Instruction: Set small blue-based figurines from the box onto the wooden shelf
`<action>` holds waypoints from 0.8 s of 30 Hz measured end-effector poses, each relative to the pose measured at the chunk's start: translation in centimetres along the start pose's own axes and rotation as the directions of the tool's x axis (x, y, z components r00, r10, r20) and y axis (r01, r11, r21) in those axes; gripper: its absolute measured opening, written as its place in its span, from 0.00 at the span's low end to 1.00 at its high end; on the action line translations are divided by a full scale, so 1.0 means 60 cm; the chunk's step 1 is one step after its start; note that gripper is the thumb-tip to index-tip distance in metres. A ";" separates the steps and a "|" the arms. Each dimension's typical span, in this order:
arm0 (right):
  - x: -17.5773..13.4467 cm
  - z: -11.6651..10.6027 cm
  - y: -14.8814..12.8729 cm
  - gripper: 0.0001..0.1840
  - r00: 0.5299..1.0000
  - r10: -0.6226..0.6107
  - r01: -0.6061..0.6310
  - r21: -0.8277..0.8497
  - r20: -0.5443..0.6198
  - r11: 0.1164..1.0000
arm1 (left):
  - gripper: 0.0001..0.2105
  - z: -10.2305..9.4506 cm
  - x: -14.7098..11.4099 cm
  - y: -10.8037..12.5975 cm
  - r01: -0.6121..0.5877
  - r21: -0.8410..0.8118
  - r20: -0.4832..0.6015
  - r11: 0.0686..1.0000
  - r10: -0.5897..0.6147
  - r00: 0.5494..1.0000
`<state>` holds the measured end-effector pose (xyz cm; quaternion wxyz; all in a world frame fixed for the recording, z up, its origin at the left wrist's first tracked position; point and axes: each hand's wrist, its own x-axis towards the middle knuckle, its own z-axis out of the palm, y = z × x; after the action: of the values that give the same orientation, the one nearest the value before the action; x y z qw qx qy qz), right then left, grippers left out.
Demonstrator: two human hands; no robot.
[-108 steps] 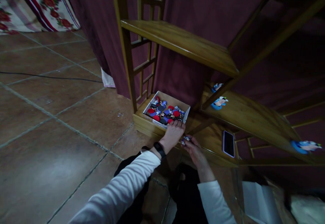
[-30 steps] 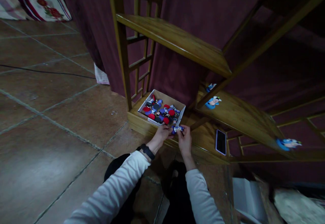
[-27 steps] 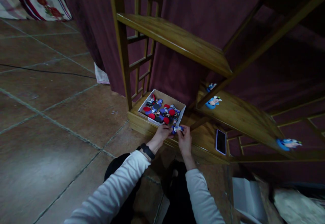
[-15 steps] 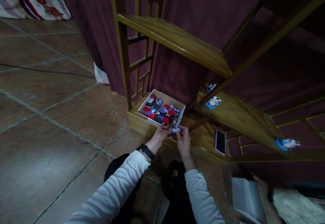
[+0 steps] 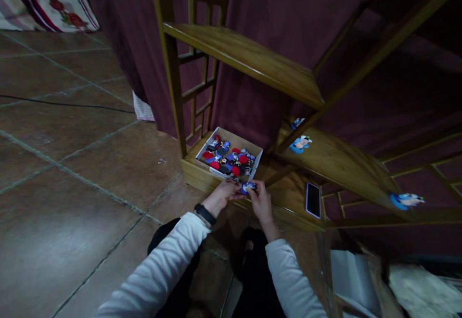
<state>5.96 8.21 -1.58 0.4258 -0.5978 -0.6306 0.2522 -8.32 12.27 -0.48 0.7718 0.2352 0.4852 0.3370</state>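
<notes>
Seen from above, two white-sleeved arms reach forward over dark trousers and a brown tiled floor (image 5: 72, 202). The left hand (image 5: 223, 194), a black watch at its wrist, and the right hand (image 5: 262, 205) meet at a small blue figure (image 5: 248, 187), each pinching one end between fingertips. Its long axis runs left to right between the hands, so neither hand is nearer. Just beyond it, touching distance away, sits an open cardboard box (image 5: 252, 146) of red and blue figures on the bottom shelf (image 5: 288, 197) of a wooden rack. A phone (image 5: 312, 199) lies flat to the right. Farther up, more blue figures (image 5: 300, 144) rest on a higher shelf before a maroon curtain (image 5: 281, 15)
</notes>
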 end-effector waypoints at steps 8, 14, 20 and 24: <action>-0.005 0.000 0.002 0.13 1.000 -0.015 0.015 0.026 -0.003 1.000 | 0.03 0.000 0.003 0.000 0.008 0.058 0.059 0.998 -0.012 0.998; 0.003 0.004 -0.001 0.16 0.998 0.030 -0.020 0.166 -0.060 0.986 | 0.07 0.003 0.003 -0.002 -0.052 -0.015 0.079 0.999 0.053 0.995; 0.011 0.000 0.009 0.16 0.997 0.079 -0.069 0.267 -0.024 0.961 | 0.06 0.005 0.002 -0.005 -0.027 -0.047 0.095 0.999 0.031 0.995; 0.012 -0.002 0.015 0.16 0.997 0.075 -0.076 0.225 0.015 0.971 | 0.04 0.003 0.010 -0.008 -0.001 -0.018 0.069 1.000 0.002 0.998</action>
<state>6.58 9.05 -2.08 0.4791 -0.5685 -0.5760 0.3399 -7.84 12.37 -1.08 0.7899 0.2399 0.4552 0.3336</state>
